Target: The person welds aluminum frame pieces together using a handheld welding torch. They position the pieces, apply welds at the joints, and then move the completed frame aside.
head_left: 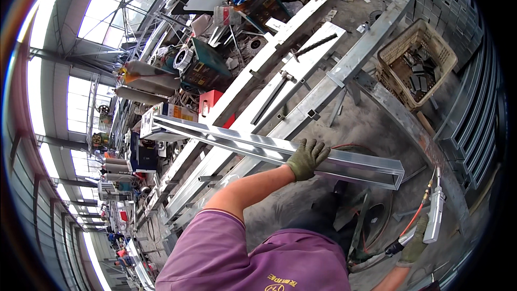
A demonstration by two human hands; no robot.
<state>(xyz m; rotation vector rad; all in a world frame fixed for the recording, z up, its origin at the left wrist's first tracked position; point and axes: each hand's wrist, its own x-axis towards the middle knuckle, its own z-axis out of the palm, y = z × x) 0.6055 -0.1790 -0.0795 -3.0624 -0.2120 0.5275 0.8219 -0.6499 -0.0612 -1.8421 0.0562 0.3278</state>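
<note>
A long, narrow rectangular frame of shiny metal (360, 158) lies slantwise across the long beams, its near right end jutting out past them. My left hand (308, 160), in a green work glove, is closed over one of its long bars, fingers curled across the top. Low at the right, my gloved right hand (413, 245) grips a silver tool with a narrow tip, which looks like a hand-held welding gun (435, 214). An orange hose and a dark cable run to this gun. Its tip points away from me, apart from the frame.
Long metal beams (301, 124) form a rack ahead. A drill-like rod (316, 46) lies on a pale board. At the right are a tan plastic crate (385, 56) of small dark pieces and stacked grey metal profiles (474, 113). Gas cylinders (148, 78) and clutter stand beyond.
</note>
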